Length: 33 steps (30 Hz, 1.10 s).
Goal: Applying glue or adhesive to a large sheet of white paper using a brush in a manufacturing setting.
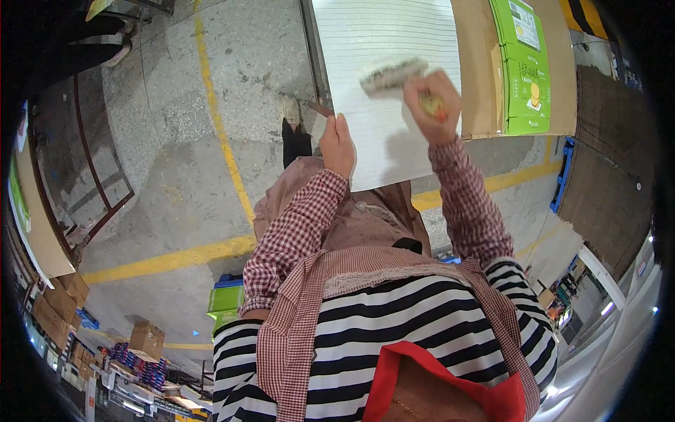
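A large white sheet (383, 151) with thin ruled lines lies in front of me, with its near corner at my apron. My left hand (337, 146) is closed on its left edge, thumb on top. Over the sheet's right half, my right hand (434, 109) is wrapped round the handle of a brush (394, 76). The brush's long pale head is smeared by motion and points left. Whether its bristles touch the sheet I cannot tell. A yellow-green bit with a red tip shows inside my right fist.
Right of the sheet lie brown cardboard (478, 67) and a green printed carton (526, 77). A dark metal edge (314, 53) runs along the sheet's left side. Yellow lines (221, 133) mark the concrete floor. Another person's legs (91, 46) show at the upper left.
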{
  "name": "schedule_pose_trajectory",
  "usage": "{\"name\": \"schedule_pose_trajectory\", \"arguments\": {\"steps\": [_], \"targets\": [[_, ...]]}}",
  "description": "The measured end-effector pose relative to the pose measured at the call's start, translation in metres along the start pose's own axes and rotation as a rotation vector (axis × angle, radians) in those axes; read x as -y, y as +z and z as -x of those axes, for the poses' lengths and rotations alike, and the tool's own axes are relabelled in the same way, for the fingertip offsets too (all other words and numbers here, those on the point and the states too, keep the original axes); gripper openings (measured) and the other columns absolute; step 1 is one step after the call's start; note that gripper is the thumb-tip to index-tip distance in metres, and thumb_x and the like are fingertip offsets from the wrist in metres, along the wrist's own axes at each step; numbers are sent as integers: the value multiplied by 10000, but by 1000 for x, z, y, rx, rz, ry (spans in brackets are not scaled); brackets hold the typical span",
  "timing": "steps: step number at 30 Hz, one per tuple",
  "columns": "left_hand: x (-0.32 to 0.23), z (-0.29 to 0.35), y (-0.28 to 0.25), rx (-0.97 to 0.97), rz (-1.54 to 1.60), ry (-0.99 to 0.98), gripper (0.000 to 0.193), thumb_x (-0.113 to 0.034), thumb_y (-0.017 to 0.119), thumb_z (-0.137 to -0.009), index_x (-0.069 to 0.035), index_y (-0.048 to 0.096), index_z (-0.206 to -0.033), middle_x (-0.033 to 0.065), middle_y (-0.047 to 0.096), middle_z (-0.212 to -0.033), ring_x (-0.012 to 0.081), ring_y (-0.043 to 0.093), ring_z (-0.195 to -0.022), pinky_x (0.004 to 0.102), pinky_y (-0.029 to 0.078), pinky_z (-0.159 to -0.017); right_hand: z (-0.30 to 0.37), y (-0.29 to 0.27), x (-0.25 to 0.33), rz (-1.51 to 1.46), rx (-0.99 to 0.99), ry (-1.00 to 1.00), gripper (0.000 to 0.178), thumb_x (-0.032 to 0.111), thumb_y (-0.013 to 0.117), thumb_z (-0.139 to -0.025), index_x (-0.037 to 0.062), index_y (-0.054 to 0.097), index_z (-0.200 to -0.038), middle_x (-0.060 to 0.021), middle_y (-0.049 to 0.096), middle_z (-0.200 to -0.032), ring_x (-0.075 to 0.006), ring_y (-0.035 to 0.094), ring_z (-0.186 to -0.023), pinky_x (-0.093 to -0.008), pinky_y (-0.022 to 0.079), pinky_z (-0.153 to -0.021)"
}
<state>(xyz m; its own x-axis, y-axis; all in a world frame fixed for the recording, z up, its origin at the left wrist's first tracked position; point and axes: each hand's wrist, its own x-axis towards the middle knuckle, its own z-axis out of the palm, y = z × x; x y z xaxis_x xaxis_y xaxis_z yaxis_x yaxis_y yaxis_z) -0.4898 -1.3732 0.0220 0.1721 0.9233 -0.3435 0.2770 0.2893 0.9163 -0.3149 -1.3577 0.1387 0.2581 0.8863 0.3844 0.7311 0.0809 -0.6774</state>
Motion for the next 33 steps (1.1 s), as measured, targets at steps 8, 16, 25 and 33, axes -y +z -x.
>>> {"name": "schedule_pose_trajectory", "arguments": {"steps": [8,16,25,33], "targets": [[-3,5,3,-82,10,17,387,-323,377,-979,12,421,-789,166,435,-636,244,428,-567,381,371,-567,31,-26,23,-63,-7,46,121,-23,681,-697,18,568,-714,-61,509,-659,-157,486,-596,-256,400,-541],[-9,3,4,-70,-14,47,395,-328,378,-979,17,449,-799,160,467,-638,233,413,-571,358,383,-575,41,-8,9,-40,-49,10,110,-24,668,-692,24,572,-719,-65,521,-674,-164,515,-620,-259,421,-559],[0,-13,-1,-195,14,111,395,-353,364,-981,21,486,-947,107,507,-758,190,466,-704,335,407,-674,73,-77,22,-69,-123,124,109,-24,664,-690,20,567,-710,-68,560,-704,-149,548,-647,-261,443,-574],[-54,-124,4,-133,-134,66,446,-394,344,-973,16,517,-1002,159,587,-866,247,545,-798,345,433,-746,-16,-68,-33,-543,-372,494,93,54,650,-804,8,579,-764,-44,588,-729,-143,625,-621,-233,496,-568]]}}
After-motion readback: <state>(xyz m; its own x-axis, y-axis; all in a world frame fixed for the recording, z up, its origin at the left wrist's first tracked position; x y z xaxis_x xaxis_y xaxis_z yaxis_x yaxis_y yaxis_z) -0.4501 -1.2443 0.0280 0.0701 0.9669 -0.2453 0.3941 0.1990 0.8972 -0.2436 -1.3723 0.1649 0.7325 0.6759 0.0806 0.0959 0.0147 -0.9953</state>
